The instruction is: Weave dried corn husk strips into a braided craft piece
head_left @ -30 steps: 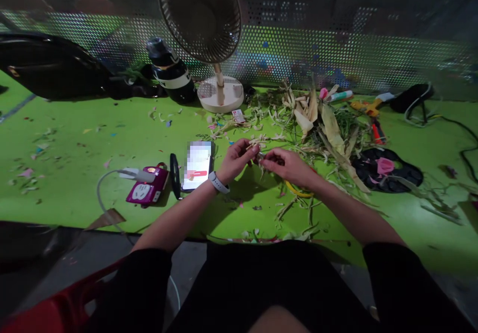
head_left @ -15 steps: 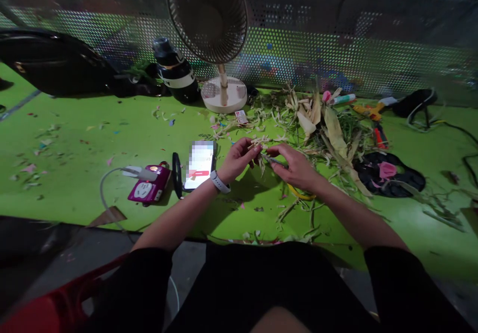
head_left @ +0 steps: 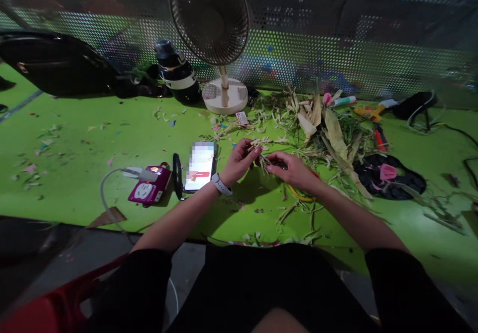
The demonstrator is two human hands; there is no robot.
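A small bundle of pale, dry corn husk strips (head_left: 263, 163) is between my two hands above the green table. My left hand (head_left: 238, 163), with a white band on its wrist, pinches the bundle between thumb and fingers. From the other side, my right hand (head_left: 292, 168) has its thumb and fingertips closed on the hanging ends of the strips. The exact fingertip contact is small and partly hidden. Beyond both hands lies a heap of dried corn husks (head_left: 336, 133) with loose shreds. A yellow-handled tool (head_left: 301, 196) lies partly under my right wrist.
Left of my hands are a lit phone (head_left: 199, 166) and a purple power adapter (head_left: 150, 186). A fan (head_left: 225, 97) and a black bottle (head_left: 179, 76) stand at the back. Rightward lie a yellow glue gun (head_left: 368, 112) and a black tray (head_left: 407, 176) with a pink piece.
My right fingers have shifted onto the hanging strips. The thin greyish piece seen at them before no longer shows. My left hand stays nearly in place.
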